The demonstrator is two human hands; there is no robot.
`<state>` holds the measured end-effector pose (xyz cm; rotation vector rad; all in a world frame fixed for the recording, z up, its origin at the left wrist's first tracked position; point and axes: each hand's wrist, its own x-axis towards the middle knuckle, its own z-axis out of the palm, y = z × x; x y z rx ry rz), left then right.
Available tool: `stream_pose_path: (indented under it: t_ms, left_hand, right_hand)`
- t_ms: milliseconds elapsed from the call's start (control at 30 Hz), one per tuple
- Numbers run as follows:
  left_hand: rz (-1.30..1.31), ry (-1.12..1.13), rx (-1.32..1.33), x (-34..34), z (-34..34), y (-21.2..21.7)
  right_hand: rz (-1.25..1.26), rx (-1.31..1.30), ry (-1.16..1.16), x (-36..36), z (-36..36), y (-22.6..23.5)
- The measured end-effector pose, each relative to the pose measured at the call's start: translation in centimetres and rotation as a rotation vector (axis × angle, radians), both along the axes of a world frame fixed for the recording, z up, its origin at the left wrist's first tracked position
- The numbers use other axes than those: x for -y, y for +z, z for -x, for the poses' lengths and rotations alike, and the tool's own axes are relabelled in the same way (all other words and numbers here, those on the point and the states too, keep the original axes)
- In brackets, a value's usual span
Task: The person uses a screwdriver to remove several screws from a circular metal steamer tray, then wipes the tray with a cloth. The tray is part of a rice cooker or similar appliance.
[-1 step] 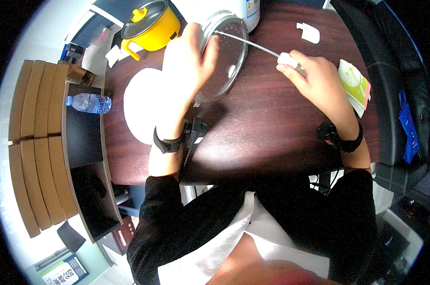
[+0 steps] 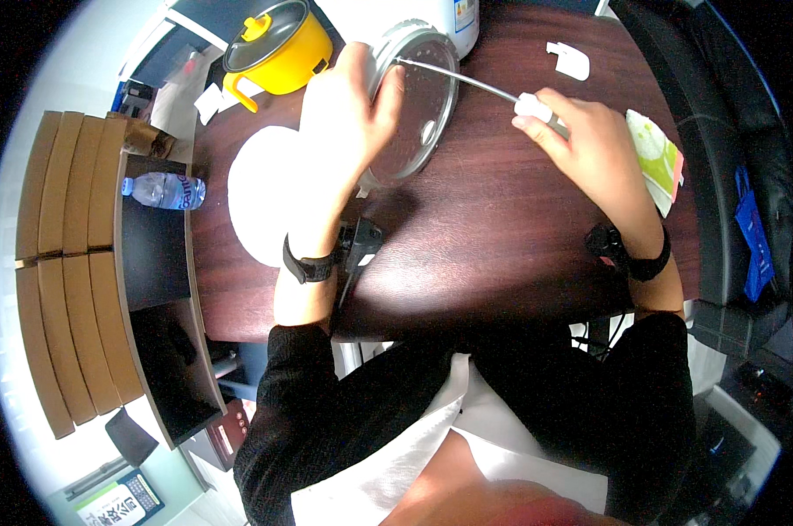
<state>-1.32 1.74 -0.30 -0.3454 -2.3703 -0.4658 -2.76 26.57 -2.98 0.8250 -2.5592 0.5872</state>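
My left hand [image 2: 346, 114] grips the near-left rim of a round clear lid [image 2: 418, 118], which stands tilted above the table with small dots or holes along its face. A screwdriver-like tool [image 2: 471, 81] with a thin metal shaft and white handle is in my right hand [image 2: 596, 149], pinched between thumb and fingers. Its tip meets the lid's upper left part, close to my left thumb. Beside my left wrist lies a white rounded object [image 2: 261, 195], too overexposed to make out. What my left fingers do behind the lid is hidden.
Behind the lid stands a white container [image 2: 468, 31]. A yellow pot [image 2: 296, 61] with a dark lid is at the far left. On the right lie a small white plastic piece [image 2: 572, 61] and a green-and-white packet [image 2: 651, 153]. A water bottle [image 2: 170, 190] rests on the left shelf.
My right hand and the tool's handle have shifted very slightly to the right, and the shaft looks a little more curved. My left hand and the lid stay almost in place.
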Motion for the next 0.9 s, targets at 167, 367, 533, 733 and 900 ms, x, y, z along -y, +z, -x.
stream_pose_path:
  t_ms: [167,367,533,733,900]
  left_hand:
    - [-0.064,-0.029,-0.007,-0.1,-0.4,0.3]
    - [-0.058,0.009,0.018,-0.3,-0.6,0.5]
    - [-0.107,0.003,0.031,0.2,0.2,-0.3]
    - [-0.101,-0.013,0.027,0.5,0.7,-0.4]
    - [-0.096,0.007,0.033,0.3,0.4,-0.2]
  right_hand:
    - [0.077,0.079,0.031,-0.3,0.2,0.3]
    - [0.5,1.064,0.166,0.3,-1.2,1.1]
    - [0.628,1.167,0.218,0.3,-1.5,1.0]
    - [0.656,1.253,0.224,0.8,-1.7,0.4]
    - [0.7,1.313,0.252,1.1,-1.7,0.1]
